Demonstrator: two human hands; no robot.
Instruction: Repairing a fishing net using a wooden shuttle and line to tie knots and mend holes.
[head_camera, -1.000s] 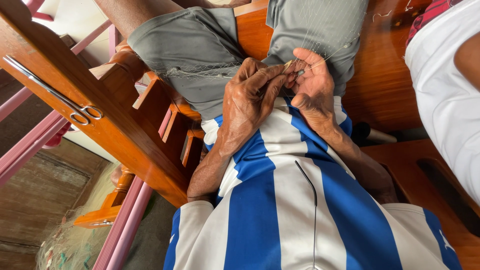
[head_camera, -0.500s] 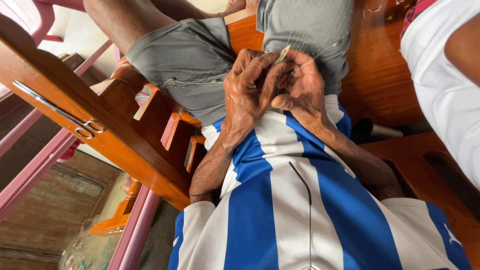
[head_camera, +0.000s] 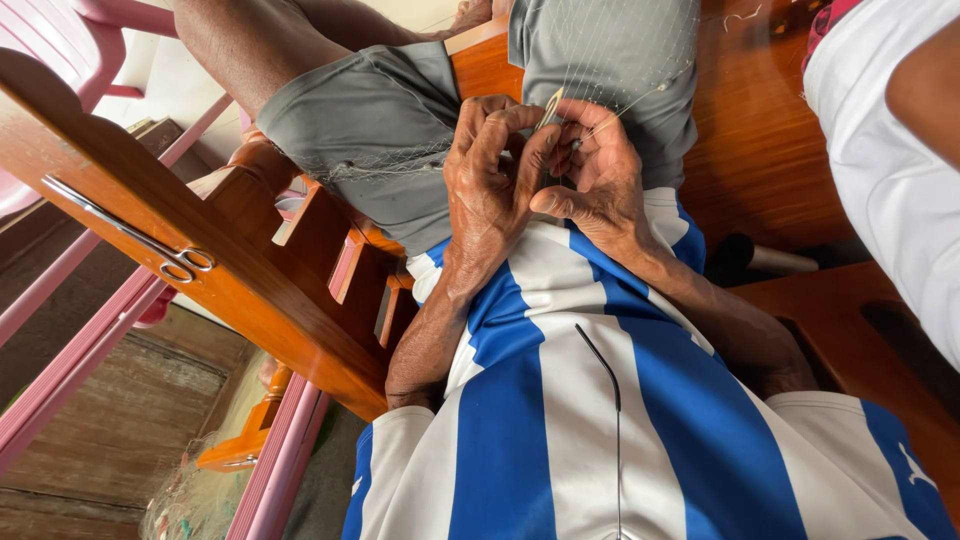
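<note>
Over the lap: both hands are meeting just above the grey shorts (head_camera: 400, 130), close to the chest, so the fine work is sitting right under the eyes.
Left hand (head_camera: 492, 175): its grip is closing, fingers curling inward and pinching the thin pale line against the other hand's fingers.
Right hand (head_camera: 598, 172): its grip is closing on a small pale netting needle (head_camera: 551, 106), thumb and forefinger pinching it while its tip is poking up between the two hands.
Fishing net (head_camera: 620, 50): fine, nearly clear mesh is draping over the shorts and knees, and one taut strand is running from the hands up to the right; the lap is serving as the support that is keeping the mesh spread.
Scissors (head_camera: 135, 235): lying flat on the wooden armrest (head_camera: 250, 290), well apart from the hands, on the person's left.
Containers: none are showing; more bunched net (head_camera: 190, 500) is lying loose on the floor beside the pink chair frame (head_camera: 70, 360).
Nearby: another person's white sleeve (head_camera: 890, 150) is staying clear at the right edge.
</note>
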